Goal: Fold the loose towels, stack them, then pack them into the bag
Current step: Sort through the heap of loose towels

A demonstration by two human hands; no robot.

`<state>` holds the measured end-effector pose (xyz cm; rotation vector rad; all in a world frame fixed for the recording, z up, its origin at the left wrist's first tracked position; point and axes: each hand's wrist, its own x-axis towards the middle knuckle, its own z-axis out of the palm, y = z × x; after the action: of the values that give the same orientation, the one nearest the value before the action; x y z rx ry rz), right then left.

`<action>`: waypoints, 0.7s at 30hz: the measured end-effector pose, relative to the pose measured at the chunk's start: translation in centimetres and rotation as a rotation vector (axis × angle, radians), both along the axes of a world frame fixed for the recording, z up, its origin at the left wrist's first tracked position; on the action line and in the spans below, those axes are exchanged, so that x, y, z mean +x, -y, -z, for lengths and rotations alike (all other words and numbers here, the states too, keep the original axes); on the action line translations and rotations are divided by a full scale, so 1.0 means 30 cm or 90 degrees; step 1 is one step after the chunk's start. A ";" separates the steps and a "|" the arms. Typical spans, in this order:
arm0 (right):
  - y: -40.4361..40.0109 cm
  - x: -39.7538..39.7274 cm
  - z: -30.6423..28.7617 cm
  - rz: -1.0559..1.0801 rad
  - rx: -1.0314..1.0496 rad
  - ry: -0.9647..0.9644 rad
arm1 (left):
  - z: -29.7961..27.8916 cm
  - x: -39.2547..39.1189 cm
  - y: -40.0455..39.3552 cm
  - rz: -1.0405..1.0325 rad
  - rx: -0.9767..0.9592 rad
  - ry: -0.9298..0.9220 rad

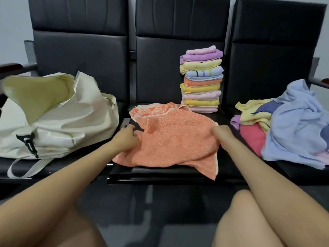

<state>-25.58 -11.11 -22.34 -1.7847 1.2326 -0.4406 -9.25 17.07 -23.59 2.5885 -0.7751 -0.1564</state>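
Note:
An orange towel (170,138) lies rumpled across the middle black seat, one corner hanging over the front edge. My left hand (125,135) grips its left edge. My right hand (222,133) grips its right side. Behind the towel stands a tall stack of folded towels (202,81) in purple, yellow, blue, orange and pink. A cream bag (58,114) sits on the left seat with its zip open and its mouth gaping. On the right seat lies a loose pile of towels (292,125), light blue on top, with yellow, red and purple beneath.
The three black padded seats (160,173) form one row with tall backrests. A bag strap (23,168) hangs over the left seat's front edge. Armrests stick out at the far left and far right. My knees are in the foreground, below the seat edge.

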 end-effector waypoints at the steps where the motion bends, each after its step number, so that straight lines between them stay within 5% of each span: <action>1: -0.022 0.004 0.011 -0.016 -0.076 -0.097 | 0.015 -0.012 0.006 0.018 0.031 0.060; 3: -0.072 0.015 0.011 -0.071 -0.215 -0.179 | 0.019 -0.047 0.022 0.068 -0.004 0.191; 6: -0.157 0.014 -0.024 -0.174 -0.386 -0.101 | -0.036 -0.114 0.027 0.224 -0.080 0.224; 9: -0.249 -0.009 -0.067 -0.339 -0.347 0.026 | -0.052 -0.150 0.009 0.350 -0.014 0.165; 12: -0.345 -0.042 -0.059 -0.530 -0.309 -0.044 | -0.019 -0.135 -0.013 0.339 0.147 0.130; 17: -0.401 -0.061 0.016 -0.655 -0.406 -0.190 | -0.007 -0.100 -0.048 0.453 0.152 0.109; 21: -0.394 -0.053 0.032 -0.666 -0.442 -0.147 | -0.001 -0.079 -0.049 0.430 0.059 0.058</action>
<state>-27.16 0.72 -23.31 -2.8197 0.1108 -0.0223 -11.63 18.55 -23.55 2.3212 -1.6847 -0.2788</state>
